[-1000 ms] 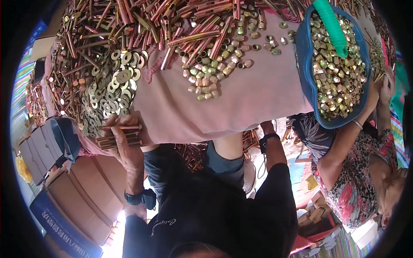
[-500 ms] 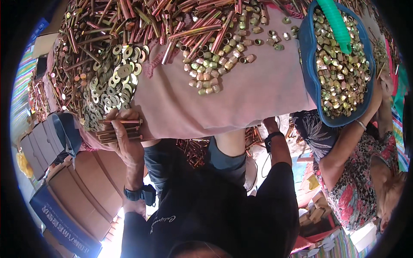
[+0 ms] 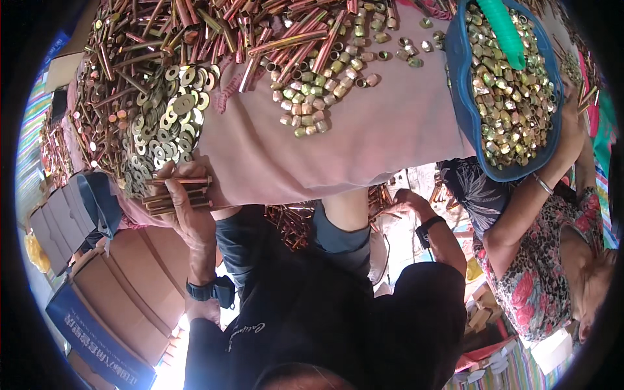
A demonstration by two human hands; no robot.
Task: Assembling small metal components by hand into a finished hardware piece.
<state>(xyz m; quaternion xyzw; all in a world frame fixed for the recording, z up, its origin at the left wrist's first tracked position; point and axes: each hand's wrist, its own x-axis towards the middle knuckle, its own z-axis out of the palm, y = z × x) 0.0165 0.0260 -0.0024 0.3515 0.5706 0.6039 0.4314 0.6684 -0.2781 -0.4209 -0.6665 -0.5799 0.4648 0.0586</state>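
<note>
My left hand (image 3: pixel 186 205) is closed around several brass-coloured bolts (image 3: pixel 179 195) at the table's near edge, their shanks lying across the fingers. Just beyond it lies a heap of flat washers (image 3: pixel 170 127). My right hand (image 3: pixel 411 201) is low, below the cloth's edge, beside a pile of coppery metal pieces (image 3: pixel 383 198); its fingers are small and unclear. Toward the middle of the cloth (image 3: pixel 260 149) sits a cluster of short cone nuts (image 3: pixel 312 97). Metal sleeves (image 3: pixel 292 42) are heaped behind them, and a bolt heap (image 3: pixel 104 123) spreads at the left.
At the right, a blue basin (image 3: pixel 457 71) full of cone nuts has a green ribbed tube (image 3: pixel 504 32) in it. Another person's arm (image 3: pixel 520 208) reaches past it. Cardboard boxes (image 3: pixel 123 292) stand at lower left. More coppery pieces (image 3: pixel 292 224) lie below the table edge.
My right hand has come out from the cloth's edge, lower and more into view, its elbow shifting right. My left hand keeps its bolts almost in place. The view has shifted slightly.
</note>
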